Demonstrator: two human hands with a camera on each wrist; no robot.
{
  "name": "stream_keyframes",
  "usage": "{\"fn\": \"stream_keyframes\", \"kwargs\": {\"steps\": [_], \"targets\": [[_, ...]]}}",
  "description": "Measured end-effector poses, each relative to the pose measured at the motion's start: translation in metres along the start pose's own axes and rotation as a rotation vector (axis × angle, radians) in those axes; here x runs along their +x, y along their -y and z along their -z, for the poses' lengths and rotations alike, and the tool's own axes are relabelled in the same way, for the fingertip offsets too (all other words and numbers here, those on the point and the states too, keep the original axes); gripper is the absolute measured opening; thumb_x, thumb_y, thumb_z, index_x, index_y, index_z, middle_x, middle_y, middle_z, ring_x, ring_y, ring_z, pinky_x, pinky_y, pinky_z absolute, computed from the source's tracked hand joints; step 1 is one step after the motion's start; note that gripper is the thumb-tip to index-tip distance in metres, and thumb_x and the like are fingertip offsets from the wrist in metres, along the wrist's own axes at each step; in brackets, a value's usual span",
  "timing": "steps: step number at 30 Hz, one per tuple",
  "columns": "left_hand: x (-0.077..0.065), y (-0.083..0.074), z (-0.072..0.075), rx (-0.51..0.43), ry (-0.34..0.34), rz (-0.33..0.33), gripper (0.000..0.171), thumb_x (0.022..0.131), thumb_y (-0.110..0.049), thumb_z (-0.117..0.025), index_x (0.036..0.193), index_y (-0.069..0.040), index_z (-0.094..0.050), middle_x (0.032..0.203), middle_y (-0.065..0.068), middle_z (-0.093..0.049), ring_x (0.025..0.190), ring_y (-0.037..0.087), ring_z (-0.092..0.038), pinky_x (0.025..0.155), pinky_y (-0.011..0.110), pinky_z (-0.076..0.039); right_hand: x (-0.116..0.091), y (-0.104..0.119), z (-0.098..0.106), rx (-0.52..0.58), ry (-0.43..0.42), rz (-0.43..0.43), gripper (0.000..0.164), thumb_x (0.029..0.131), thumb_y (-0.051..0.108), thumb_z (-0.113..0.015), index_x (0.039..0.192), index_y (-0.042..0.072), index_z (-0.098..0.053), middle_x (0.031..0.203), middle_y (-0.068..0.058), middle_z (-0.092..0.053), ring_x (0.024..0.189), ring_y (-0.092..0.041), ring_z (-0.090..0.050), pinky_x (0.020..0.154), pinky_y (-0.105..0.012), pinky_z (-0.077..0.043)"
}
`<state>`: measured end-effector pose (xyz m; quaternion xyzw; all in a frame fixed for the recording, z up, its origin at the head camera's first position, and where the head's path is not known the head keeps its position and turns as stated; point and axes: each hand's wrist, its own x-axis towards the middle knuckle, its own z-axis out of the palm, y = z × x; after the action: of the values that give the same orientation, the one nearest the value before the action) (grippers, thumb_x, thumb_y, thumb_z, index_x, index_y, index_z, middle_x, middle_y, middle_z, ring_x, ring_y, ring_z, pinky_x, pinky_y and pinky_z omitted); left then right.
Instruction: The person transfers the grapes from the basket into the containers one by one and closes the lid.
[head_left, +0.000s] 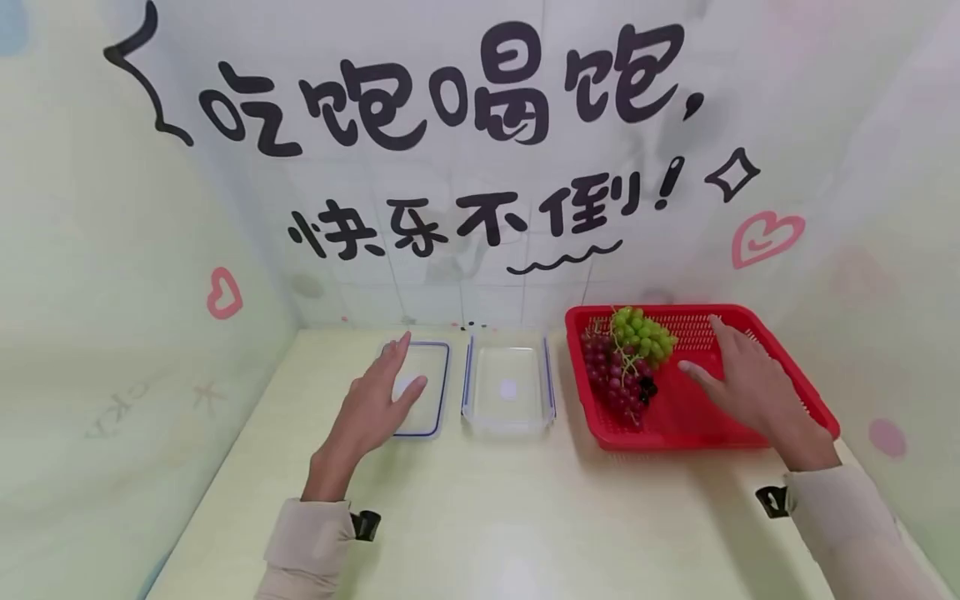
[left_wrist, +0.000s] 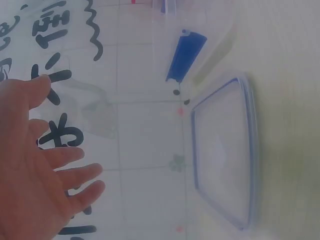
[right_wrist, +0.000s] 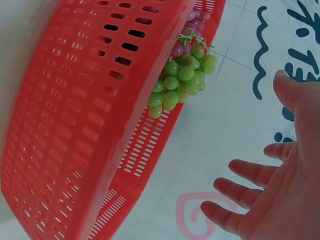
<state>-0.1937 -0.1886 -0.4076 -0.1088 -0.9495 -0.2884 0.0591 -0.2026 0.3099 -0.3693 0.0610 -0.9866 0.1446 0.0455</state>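
My left hand (head_left: 375, 406) hovers over the blue-edged lid (head_left: 431, 392), fingers extended and holding nothing; it hides part of the lid in the head view. Right of the lid stands a clear rectangular container (head_left: 507, 387) with blue side clips. My right hand (head_left: 753, 385) is held above the right part of a red plastic basket (head_left: 697, 417), thumb spread from straight fingers, with nothing in it. Inside the basket's left side lie green grapes (head_left: 643, 335), red grapes (head_left: 611, 375) and a few black grapes (head_left: 647, 389). The right wrist view shows the green grapes (right_wrist: 180, 80) above the basket's rim.
A pale table (head_left: 480, 517) carries everything. Behind it rises a white backdrop (head_left: 480, 300) with black lettering and pink hearts, and pale side walls enclose the left and right. Both wrists wear black straps over light sleeves.
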Motion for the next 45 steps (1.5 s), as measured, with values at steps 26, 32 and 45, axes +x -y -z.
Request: {"fn": "stream_keyframes", "kwargs": {"steps": [26,32,45], "targets": [[0.023,-0.037,-0.073,-0.46,-0.105,0.092,0.068,0.1,-0.032,-0.058,0.158,-0.017,-0.025,0.153,0.013,-0.041,0.136,0.033,-0.045,0.107,0.056,-0.042,0.011,-0.01,0.02,0.176,0.043,-0.006,0.104,0.09,0.055,-0.064,0.156,-0.004,-0.01,0.149,-0.037,-0.027,0.131,-0.057,-0.029,0.093,-0.074,-0.041],[0.021,-0.032,-0.076,-0.454,-0.088,0.11,0.068,0.1,-0.031,-0.058,0.158,-0.014,-0.026,0.154,0.014,-0.04,0.137,0.034,-0.044,0.108,0.056,-0.041,0.02,-0.003,0.016,0.215,0.077,-0.016,0.102,0.092,0.059,-0.058,0.157,-0.002,-0.009,0.153,-0.035,-0.025,0.135,-0.056,-0.027,0.099,-0.074,-0.035],[0.02,-0.02,-0.091,-0.46,-0.081,0.151,0.069,0.1,-0.029,-0.059,0.157,-0.009,-0.027,0.153,0.019,-0.039,0.137,0.038,-0.042,0.108,0.057,-0.04,0.043,0.014,-0.002,0.29,0.094,-0.01,0.09,0.095,0.052,-0.058,0.159,0.006,-0.016,0.152,-0.03,-0.031,0.135,-0.052,-0.032,0.099,-0.071,-0.04]]}}
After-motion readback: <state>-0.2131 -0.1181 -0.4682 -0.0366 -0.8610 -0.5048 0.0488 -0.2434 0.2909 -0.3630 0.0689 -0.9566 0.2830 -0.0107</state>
